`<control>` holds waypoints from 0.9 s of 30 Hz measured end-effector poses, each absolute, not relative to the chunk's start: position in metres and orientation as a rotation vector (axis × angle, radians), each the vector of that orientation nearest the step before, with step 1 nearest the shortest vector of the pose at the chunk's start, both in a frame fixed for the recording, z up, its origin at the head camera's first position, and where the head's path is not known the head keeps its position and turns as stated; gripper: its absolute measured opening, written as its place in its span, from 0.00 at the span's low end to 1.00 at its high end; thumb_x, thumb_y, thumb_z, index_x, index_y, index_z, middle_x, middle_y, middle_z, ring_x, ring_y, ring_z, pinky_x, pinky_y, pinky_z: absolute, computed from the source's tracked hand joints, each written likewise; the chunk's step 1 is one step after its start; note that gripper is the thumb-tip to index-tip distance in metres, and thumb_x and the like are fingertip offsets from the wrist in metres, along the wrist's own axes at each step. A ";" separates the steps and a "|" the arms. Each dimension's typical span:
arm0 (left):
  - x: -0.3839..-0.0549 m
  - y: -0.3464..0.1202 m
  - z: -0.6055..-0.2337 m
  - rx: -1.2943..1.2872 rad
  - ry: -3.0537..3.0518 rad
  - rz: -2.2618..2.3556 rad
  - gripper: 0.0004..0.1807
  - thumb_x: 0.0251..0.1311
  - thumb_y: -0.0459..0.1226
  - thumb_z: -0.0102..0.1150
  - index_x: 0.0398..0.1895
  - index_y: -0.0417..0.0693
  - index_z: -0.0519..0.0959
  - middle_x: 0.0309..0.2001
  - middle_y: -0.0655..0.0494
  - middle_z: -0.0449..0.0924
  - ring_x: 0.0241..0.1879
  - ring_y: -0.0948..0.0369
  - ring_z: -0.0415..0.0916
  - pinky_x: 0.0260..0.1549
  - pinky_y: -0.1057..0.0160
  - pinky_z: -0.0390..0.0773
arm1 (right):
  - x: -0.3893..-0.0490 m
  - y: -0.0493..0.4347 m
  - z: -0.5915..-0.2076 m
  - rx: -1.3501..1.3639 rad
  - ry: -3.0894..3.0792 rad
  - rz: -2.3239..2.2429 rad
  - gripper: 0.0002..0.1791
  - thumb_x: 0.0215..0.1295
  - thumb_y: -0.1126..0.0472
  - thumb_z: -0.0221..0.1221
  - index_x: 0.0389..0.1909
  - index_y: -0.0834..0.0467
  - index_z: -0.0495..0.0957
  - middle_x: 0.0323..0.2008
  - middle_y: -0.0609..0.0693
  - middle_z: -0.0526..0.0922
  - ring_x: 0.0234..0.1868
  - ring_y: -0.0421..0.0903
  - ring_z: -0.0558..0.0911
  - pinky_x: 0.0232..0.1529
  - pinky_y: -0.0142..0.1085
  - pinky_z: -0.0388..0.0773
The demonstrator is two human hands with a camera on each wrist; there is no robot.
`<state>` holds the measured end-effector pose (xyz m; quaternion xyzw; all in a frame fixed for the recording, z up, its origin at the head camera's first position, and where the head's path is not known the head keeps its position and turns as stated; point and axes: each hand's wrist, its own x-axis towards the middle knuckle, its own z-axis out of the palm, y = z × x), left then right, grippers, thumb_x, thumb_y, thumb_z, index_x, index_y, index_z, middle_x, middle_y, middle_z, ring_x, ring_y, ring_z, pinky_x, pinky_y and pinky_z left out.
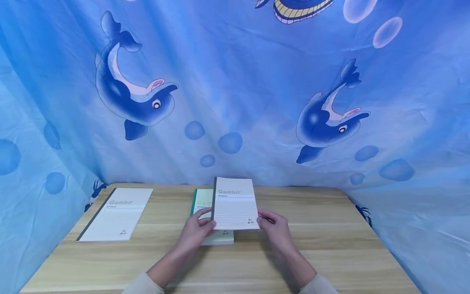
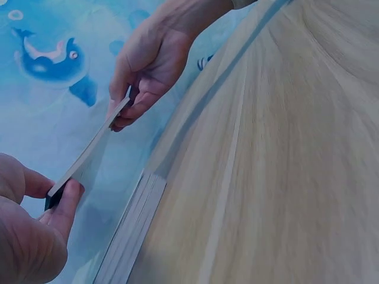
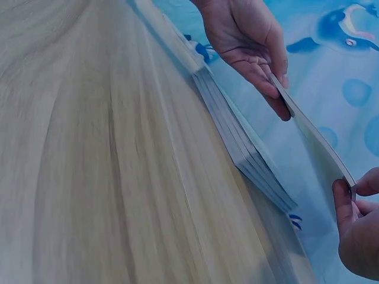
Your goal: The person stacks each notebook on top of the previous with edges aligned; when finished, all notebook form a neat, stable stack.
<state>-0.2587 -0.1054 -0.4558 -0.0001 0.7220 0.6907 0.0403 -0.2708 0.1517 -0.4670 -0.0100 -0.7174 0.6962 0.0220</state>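
I have both hands pinched on one white notebook [image 1: 236, 206]: the left hand [image 1: 195, 229] grips its dark spine edge near the lower corner, the right hand [image 1: 276, 228] the opposite edge, thumbs on the cover and fingers beneath. From the wrist views I see it raised, tilted and clear of the stack [image 1: 219, 238] below, whose top cover is pale green. Off to my left, another white notebook [image 1: 114, 214] lies flat on the bench [image 1: 330, 249]. Behind hangs a blue dolphin curtain [image 1: 235, 94].
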 end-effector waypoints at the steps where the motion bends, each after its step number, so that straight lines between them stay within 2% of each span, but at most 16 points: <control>1: -0.258 -0.109 -0.456 -0.019 2.225 2.100 0.30 0.70 0.27 0.56 0.75 0.36 0.64 0.55 0.33 0.82 0.51 0.51 0.86 0.50 0.54 0.89 | -0.271 0.148 -0.467 -0.017 -2.224 2.167 0.20 0.69 0.69 0.60 0.61 0.67 0.79 0.55 0.62 0.83 0.51 0.45 0.82 0.49 0.26 0.83; 7: -0.252 -0.132 -0.459 -0.125 2.269 2.045 0.31 0.70 0.29 0.57 0.75 0.37 0.64 0.59 0.32 0.80 0.54 0.50 0.86 0.50 0.58 0.89 | -0.270 0.127 -0.470 0.045 -2.260 2.195 0.21 0.70 0.67 0.60 0.62 0.68 0.78 0.56 0.63 0.82 0.53 0.46 0.82 0.50 0.26 0.83; 15: -0.247 -0.153 -0.467 -0.140 2.286 2.019 0.31 0.70 0.28 0.57 0.75 0.30 0.63 0.59 0.27 0.79 0.53 0.50 0.85 0.47 0.61 0.89 | -0.270 0.105 -0.480 0.035 -2.313 2.183 0.21 0.69 0.66 0.61 0.62 0.68 0.78 0.56 0.62 0.83 0.52 0.45 0.82 0.49 0.26 0.83; 21: -0.249 -0.167 -0.471 -0.129 2.412 1.894 0.32 0.67 0.32 0.62 0.72 0.29 0.67 0.55 0.34 0.84 0.49 0.54 0.86 0.45 0.63 0.88 | -0.273 0.096 -0.482 0.063 -2.334 2.184 0.21 0.67 0.67 0.63 0.60 0.69 0.79 0.53 0.62 0.84 0.48 0.44 0.83 0.47 0.27 0.84; 23: -0.250 -0.169 -0.471 -0.111 2.469 1.836 0.33 0.64 0.33 0.65 0.71 0.29 0.69 0.54 0.38 0.85 0.49 0.55 0.86 0.43 0.66 0.87 | -0.274 0.096 -0.483 0.060 -2.346 2.181 0.21 0.67 0.67 0.63 0.60 0.69 0.79 0.52 0.62 0.84 0.46 0.43 0.83 0.44 0.29 0.84; 27: -0.252 -0.172 -0.471 -0.087 2.521 1.789 0.34 0.62 0.34 0.68 0.69 0.30 0.71 0.55 0.39 0.85 0.53 0.51 0.85 0.47 0.64 0.87 | -0.274 0.095 -0.485 0.051 -2.356 2.211 0.21 0.69 0.67 0.62 0.61 0.70 0.78 0.51 0.61 0.84 0.42 0.42 0.83 0.41 0.31 0.86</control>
